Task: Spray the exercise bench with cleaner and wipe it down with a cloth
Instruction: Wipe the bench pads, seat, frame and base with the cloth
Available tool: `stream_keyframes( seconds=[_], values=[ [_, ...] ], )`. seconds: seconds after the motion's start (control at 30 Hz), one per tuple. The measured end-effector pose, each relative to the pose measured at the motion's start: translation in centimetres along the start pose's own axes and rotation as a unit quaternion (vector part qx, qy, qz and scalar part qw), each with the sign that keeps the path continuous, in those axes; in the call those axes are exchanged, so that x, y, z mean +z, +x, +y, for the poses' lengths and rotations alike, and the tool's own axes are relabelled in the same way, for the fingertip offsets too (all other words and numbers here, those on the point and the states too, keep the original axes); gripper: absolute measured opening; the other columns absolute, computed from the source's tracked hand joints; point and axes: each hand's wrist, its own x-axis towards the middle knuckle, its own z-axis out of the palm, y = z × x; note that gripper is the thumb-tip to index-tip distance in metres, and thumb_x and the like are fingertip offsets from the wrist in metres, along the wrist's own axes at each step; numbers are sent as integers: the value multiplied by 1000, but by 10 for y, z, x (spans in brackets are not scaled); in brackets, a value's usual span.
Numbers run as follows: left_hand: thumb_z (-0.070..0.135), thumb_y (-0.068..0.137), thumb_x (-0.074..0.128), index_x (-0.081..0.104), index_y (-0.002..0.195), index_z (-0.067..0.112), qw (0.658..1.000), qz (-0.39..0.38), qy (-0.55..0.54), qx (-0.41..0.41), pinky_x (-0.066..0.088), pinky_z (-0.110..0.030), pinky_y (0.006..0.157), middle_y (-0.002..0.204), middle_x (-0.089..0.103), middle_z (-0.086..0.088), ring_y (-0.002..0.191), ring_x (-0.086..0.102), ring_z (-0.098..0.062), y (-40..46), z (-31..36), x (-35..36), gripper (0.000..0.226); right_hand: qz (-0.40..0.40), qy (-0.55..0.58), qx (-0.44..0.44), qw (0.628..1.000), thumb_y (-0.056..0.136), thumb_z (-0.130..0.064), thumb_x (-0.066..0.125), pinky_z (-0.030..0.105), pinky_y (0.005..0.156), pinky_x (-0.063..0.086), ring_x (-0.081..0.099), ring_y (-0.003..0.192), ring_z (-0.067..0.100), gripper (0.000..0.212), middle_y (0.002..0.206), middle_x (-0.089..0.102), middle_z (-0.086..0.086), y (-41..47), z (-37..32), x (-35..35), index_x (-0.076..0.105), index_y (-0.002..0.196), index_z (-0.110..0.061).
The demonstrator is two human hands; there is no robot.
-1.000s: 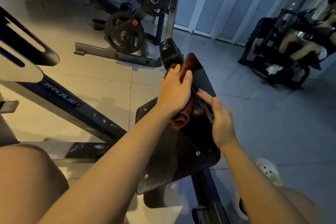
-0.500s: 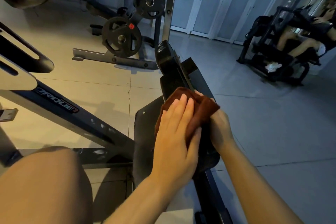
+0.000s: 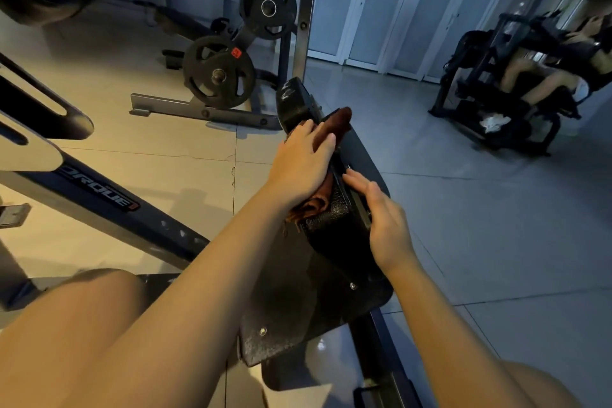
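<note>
Head cam: the brown cloth (image 3: 334, 129) is squashed under the left hand (image 3: 303, 164) on the black bench pad (image 3: 318, 275), with one end poking out past the fingertips and a bunched bit showing near the wrist. That hand lies flat, fingers straight and together, pressing down. The right hand (image 3: 385, 225) sits just beside it on the pad's right edge, fingers straight, resting against the metal bracket (image 3: 359, 205).

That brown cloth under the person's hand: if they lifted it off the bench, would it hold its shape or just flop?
Probably flop: the brown cloth lies bunched in soft folds under the left hand. It looks light, since flat fingers alone push it. It likely drags rather than slips on the bench, whose pad looks textured.
</note>
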Motion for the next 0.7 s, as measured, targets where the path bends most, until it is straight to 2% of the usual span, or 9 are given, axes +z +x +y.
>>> stream_keyframes(
  seconds=[0.07,0.13,0.23,0.33,0.4,0.47,0.57,0.63,0.7],
  values=[
    [55,90,33,50,121,23,1000,14,-16,12,43,-49,99,118,55,0,113,52,-23,-21,-5,5,48,-5,7,7,1000,102,-52,22,39,114,37,45,129,-1,45,133,54,-24,-1,-1,0,55,130,-41],
    [62,90,32,45,134,27,998,46,-53,3,42,-49,103,129,53,1,122,49,-20,-48,-8,12,58,-10,19,15,1000,102,-51,23,39,113,38,47,128,1,46,132,55,-21,-1,-2,1,54,132,-36],
    [52,95,36,50,135,23,977,167,-135,14,45,-44,102,127,57,4,120,53,-11,-98,0,35,51,-23,18,21,999,98,-57,19,43,115,34,44,133,5,53,139,51,-19,0,-4,-1,56,131,-39],
    [44,97,38,44,137,22,953,260,-146,48,42,-49,103,133,54,-2,126,50,-17,-126,5,60,46,-48,44,37,997,97,-60,13,48,118,26,38,137,7,58,145,46,-18,1,-4,-6,57,129,-41],
    [38,98,39,35,140,26,947,294,-100,83,37,-52,107,141,48,-7,134,43,-23,-127,-1,69,44,-67,32,30,997,93,-62,12,47,120,23,33,141,7,63,150,41,-18,1,-3,-8,52,135,-40],
    [36,100,38,32,143,19,940,310,-41,134,29,-52,113,147,41,-11,141,32,-28,-128,-10,76,46,-86,16,23,996,92,-63,10,47,121,19,27,144,6,65,154,35,-17,-1,-3,-7,45,141,-39],
    [40,104,30,22,149,13,928,313,95,180,10,-44,122,158,17,-9,150,3,-23,-141,-29,96,53,-108,32,30,993,102,-52,6,42,123,15,21,146,5,58,158,27,-15,-4,-5,-9,34,149,-31],
    [39,103,32,13,154,20,894,299,255,217,3,-43,121,163,-2,-2,149,-7,-20,-147,-49,109,58,-141,71,49,986,103,-48,5,38,123,12,17,147,6,59,160,22,-11,-2,-10,-13,26,153,-26],
    [38,101,38,17,154,23,837,282,391,260,0,-43,121,163,-3,0,149,-8,-20,-145,-68,114,59,-176,83,55,979,103,-47,5,37,123,9,14,148,6,59,162,17,-10,-1,-10,-18,20,154,-23]
  ],
)
